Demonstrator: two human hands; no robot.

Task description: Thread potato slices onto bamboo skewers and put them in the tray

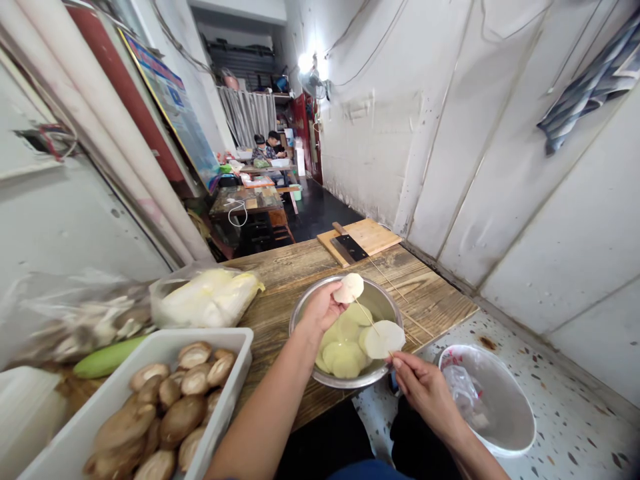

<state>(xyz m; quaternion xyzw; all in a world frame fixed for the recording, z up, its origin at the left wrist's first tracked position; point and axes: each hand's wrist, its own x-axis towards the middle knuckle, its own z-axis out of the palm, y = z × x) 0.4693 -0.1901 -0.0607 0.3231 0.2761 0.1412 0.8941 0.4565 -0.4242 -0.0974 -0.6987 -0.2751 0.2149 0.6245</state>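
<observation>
Bare left forearm (pixel 273 403) up close, my left hand (pixel 325 308) pinches a round cream slice (pixel 349 288), right hand (pixel 421 387) a thin tan wooden skewer (pixel 367 317), over the silver metal bowl (pixel 384 301): threading, I reckon, so steady push next.

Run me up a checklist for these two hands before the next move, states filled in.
1. Left hand gripping the smaller potato slice: ok.
2. Right hand holding the bamboo skewer near its lower end: ok.
3. Larger potato slice threaded on the skewer: ok.
4. Skewer tip fully through the smaller slice: cannot tell; it meets the lower edge, but the depth is unclear.
5. Metal bowl well back from the table's near edge: not ok; its rim looks very close to it.
6. Cleaver clear of both hands: ok, on the cutting board.
</observation>
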